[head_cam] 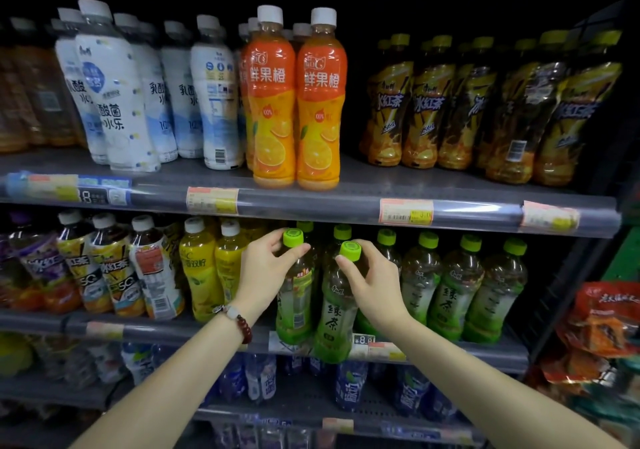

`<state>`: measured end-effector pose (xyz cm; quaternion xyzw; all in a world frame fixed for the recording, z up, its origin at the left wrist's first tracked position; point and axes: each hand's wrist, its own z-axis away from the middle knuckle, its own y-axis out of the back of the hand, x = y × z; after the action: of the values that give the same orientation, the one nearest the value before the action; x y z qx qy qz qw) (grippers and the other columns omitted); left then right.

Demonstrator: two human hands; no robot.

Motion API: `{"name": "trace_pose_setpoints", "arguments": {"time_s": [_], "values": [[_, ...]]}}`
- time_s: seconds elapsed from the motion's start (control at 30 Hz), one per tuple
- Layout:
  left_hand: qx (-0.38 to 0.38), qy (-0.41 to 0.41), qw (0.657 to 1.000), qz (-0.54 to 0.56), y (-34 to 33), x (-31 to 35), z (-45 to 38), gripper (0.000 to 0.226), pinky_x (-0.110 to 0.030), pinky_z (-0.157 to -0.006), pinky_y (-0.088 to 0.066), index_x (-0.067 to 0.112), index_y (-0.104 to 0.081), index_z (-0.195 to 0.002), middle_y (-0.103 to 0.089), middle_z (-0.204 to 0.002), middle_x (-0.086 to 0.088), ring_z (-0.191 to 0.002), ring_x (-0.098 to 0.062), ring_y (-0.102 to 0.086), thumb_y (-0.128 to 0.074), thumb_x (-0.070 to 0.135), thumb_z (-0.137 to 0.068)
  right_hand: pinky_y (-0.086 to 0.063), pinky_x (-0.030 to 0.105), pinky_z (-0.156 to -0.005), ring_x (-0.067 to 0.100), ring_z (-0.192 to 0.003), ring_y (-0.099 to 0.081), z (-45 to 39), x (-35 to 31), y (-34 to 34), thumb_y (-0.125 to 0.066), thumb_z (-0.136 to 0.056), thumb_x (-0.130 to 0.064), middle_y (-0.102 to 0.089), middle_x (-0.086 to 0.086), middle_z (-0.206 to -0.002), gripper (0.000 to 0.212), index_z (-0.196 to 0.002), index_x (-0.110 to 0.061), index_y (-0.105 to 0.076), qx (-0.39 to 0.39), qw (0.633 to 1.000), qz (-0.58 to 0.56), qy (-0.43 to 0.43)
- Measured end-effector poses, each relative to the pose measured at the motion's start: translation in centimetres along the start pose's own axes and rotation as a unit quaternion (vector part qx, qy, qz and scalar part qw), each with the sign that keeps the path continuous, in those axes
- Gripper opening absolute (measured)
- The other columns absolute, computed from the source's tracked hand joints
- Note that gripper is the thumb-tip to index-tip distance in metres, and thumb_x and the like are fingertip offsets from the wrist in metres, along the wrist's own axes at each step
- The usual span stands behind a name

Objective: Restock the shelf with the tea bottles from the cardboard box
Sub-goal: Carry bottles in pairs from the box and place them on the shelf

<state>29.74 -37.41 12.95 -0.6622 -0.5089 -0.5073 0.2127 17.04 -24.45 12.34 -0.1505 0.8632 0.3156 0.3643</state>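
Note:
Two green tea bottles with lime caps stand at the front of the middle shelf (485,353). My left hand (266,268) pinches the neck of the left green tea bottle (294,303) just under its cap. My right hand (374,279) grips the neck of the right green tea bottle (334,324), which leans toward me over the shelf edge. More green tea bottles (450,296) stand in rows to the right of them. The cardboard box is out of view.
Yellow lemon drink bottles (201,275) and iced tea bottles (114,275) stand left of my left hand. The upper shelf carries white, orange (294,102) and dark iced tea bottles. Blue bottles (349,386) fill the lower shelf. Snack packets (602,320) hang at the right.

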Motion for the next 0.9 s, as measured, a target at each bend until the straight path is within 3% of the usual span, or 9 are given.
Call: {"name": "trace_pose_setpoints", "arguments": {"time_s": [0.23, 0.47, 0.57, 0.67, 0.8, 0.9], "values": [[-0.013, -0.003, 1.000, 0.012, -0.1, -0.4, 0.1, 0.044, -0.045, -0.094, -0.052, 0.031, -0.068, -0.107, -0.073, -0.104, 0.014, -0.111, -0.013, -0.062, -0.069, 0.053, -0.069, -0.037, 0.008, -0.060, -0.006, -0.063, -0.057, -0.3, -0.2, 0.0, -0.059, -0.090, -0.034, -0.067, -0.012, -0.084, 0.025, -0.112, -0.021, -0.058, 0.008, 1.000, 0.003, 0.013], [-0.020, -0.012, 0.999, 0.029, 0.1, -0.4, -0.2, 0.031, -0.044, -0.094, -0.052, 0.031, -0.069, -0.106, -0.073, -0.102, 0.014, -0.108, -0.008, -0.063, -0.072, 0.037, -0.076, -0.035, 0.004, -0.057, -0.010, -0.062, -0.056, -0.7, -0.1, -0.3, -0.060, -0.090, -0.031, -0.063, -0.013, -0.082, 0.031, -0.117, -0.016, -0.057, 0.002, 0.999, 0.018, 0.032], [-0.018, -0.019, 0.999, 0.032, -0.2, -0.2, -0.2, 0.025, -0.042, -0.095, -0.052, 0.032, -0.069, -0.103, -0.073, -0.101, 0.015, -0.107, -0.005, -0.063, -0.073, 0.032, -0.078, -0.038, 0.009, -0.065, -0.006, -0.062, -0.054, -1.1, -0.2, -0.4, -0.059, -0.090, -0.034, -0.067, -0.009, -0.091, 0.036, -0.122, -0.016, -0.055, 0.006, 1.000, 0.015, 0.024], [-0.024, -0.026, 0.999, 0.032, -0.4, 0.0, -0.5, 0.027, -0.041, -0.096, -0.052, 0.030, -0.069, -0.106, -0.073, -0.103, 0.013, -0.108, -0.005, -0.063, -0.072, 0.030, -0.079, -0.043, 0.019, -0.074, 0.000, -0.075, -0.056, -1.4, -0.1, -0.7, -0.059, -0.090, -0.035, -0.069, -0.003, -0.101, 0.038, -0.122, -0.015, -0.055, 0.008, 1.000, 0.020, 0.023], [-0.019, -0.030, 0.999, 0.026, -0.5, 0.0, -1.1, 0.030, -0.042, -0.097, -0.051, 0.025, -0.070, -0.107, -0.073, -0.103, 0.012, -0.108, -0.007, -0.063, -0.072, 0.033, -0.078, -0.039, 0.007, -0.073, -0.002, -0.083, -0.057, -2.0, 0.0, -0.9, -0.059, -0.090, -0.034, -0.067, -0.006, -0.107, 0.036, -0.122, -0.018, -0.056, 0.018, 0.999, 0.024, 0.024], [-0.013, -0.024, 0.999, 0.021, -0.7, 0.1, -1.5, 0.029, -0.042, -0.096, -0.051, 0.024, -0.071, -0.103, -0.073, -0.101, 0.011, -0.107, -0.008, -0.063, -0.073, 0.036, -0.077, -0.040, 0.012, -0.083, 0.003, -0.101, -0.057, -2.6, 0.1, -1.2, -0.061, -0.089, -0.032, -0.064, -0.008, -0.114, 0.037, -0.123, -0.017, -0.056, 0.030, 0.999, 0.020, 0.025]]}}
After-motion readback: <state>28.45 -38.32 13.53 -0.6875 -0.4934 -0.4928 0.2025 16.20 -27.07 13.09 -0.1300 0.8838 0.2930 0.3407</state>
